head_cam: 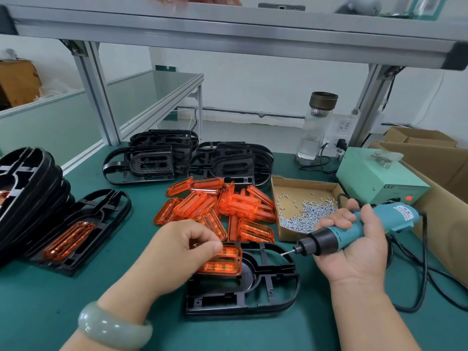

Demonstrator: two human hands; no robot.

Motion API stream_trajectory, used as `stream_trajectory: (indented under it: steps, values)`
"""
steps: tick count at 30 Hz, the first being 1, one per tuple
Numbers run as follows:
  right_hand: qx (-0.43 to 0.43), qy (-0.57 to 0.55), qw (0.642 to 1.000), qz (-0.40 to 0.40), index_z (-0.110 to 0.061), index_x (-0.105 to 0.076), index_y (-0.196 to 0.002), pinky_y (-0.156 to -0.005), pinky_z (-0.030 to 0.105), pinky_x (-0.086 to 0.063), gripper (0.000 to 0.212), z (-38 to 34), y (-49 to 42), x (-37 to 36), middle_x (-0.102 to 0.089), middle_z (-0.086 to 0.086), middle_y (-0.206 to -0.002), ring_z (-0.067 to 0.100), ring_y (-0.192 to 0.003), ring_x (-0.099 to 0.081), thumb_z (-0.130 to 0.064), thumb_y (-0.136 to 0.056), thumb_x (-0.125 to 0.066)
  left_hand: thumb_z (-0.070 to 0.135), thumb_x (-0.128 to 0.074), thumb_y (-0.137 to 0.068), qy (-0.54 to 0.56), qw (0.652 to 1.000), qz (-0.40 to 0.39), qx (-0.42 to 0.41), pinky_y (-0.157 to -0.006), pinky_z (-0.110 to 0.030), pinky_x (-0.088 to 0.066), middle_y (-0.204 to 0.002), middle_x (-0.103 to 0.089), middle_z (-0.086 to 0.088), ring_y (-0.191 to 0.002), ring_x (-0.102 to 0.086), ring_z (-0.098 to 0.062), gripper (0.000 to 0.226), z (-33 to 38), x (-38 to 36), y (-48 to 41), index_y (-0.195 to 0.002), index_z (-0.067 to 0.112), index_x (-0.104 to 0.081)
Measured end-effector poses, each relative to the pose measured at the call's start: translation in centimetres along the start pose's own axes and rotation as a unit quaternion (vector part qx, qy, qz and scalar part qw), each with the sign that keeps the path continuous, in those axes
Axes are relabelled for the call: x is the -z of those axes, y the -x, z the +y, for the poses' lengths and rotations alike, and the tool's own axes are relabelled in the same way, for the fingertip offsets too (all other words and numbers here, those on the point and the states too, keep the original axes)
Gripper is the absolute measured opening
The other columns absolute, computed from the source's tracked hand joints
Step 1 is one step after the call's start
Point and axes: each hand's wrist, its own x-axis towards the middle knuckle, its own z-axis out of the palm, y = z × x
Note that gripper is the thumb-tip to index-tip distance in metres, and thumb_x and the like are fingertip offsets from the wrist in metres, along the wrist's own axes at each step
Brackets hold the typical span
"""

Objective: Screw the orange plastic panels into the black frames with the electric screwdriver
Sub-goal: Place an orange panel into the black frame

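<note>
**Panel sits in frame between the hands, bit near its right end**

Panel point(224, 262) lies in the frame point(253, 295), long axis running across from one hand toward the other. Its left end is under the left hand point(182, 252), whose curled fingers and thumb pinch it there; whether they also hold a screw I cannot tell. The right hand point(354, 249), well apart from the left, is wrapped round the screwdriver point(349, 231). The tool lies almost level, and its bit point(287, 252) points left at the panel's right end, hovering above the frame. The right hand is therefore nearer the free end, and the tool probably has to tip upright before driving.

Beyond the hands lie the loose panels point(222, 206) and a screw box point(304, 211). Spare frames point(152, 158) are stacked farther off, and a done frame point(81, 231) lies left of the left hand. A green mat point(38, 300) covers the bench. A power box point(374, 176) and a bottle point(316, 127) stand past the right hand.
</note>
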Motion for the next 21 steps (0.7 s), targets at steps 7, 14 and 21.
stream_trajectory:
  steps: [7, 14, 21]
  values:
    - [-0.004, -0.003, 1.0, 0.007, -0.021, -0.056, -0.086, -0.051, 0.015, -0.044, 0.014, 0.0, 0.2, -0.1, -0.045, -0.013, -0.059, 0.0, -0.044, -0.044, -0.032, -0.094, -0.05, 0.035, -0.071, -0.08, -0.081, 0.997, 0.01, 0.013, -0.071, -0.017, -0.043, -0.087, -0.054, 0.017, -0.081, -0.054, 0.001, 0.019, 0.2, -1.6, 0.1, -0.062, 0.039, -0.067]
    - [-0.003, 0.0, 1.0, 0.003, -0.021, -0.055, -0.086, -0.05, 0.015, -0.044, 0.013, 0.0, 0.1, -0.2, -0.045, -0.012, -0.058, 0.0, -0.044, -0.045, -0.031, -0.079, -0.058, 0.044, -0.075, -0.073, -0.134, 0.991, -0.004, 0.015, -0.069, -0.012, -0.038, -0.091, -0.05, 0.018, -0.082, -0.052, 0.002, 0.013, -0.1, -1.8, 0.1, -0.069, 0.039, -0.064]
    - [-0.008, -0.002, 1.0, 0.007, -0.021, -0.055, -0.086, -0.05, 0.015, -0.044, 0.015, 0.0, 0.0, 0.0, -0.045, -0.012, -0.059, 0.0, -0.044, -0.044, -0.032, -0.095, -0.049, 0.045, -0.077, -0.07, -0.144, 0.989, -0.025, 0.018, -0.065, -0.013, -0.038, -0.084, -0.053, 0.015, -0.077, -0.052, 0.001, 0.016, -0.1, -0.7, 0.2, -0.063, 0.04, -0.064]
